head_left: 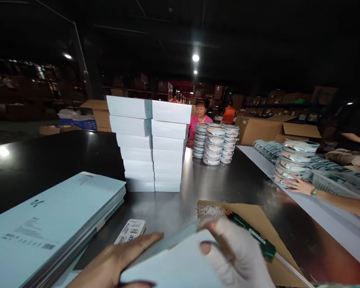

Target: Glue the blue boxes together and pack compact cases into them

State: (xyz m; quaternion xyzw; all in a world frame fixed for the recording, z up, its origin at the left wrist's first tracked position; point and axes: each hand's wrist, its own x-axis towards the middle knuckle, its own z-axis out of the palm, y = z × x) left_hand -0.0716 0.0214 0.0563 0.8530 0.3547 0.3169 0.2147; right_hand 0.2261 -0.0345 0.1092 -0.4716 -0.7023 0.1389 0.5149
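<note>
Bright lamps (pixel 195 58) shine below a dark ceiling (pixel 243 32); loaded shelves (pixel 288 105) stand behind.

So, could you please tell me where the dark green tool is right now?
In the head view, the dark green tool lies at lower right on the flat cardboard, just beside the person's right hand.

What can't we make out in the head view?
In the head view:
Blue box in hand: near end cut off by the bottom edge.
Blue stack: fine print too small to read.
Behind the white boxes: hidden by them.
Co-worker's arm: upper end cut off by the right edge.
</note>
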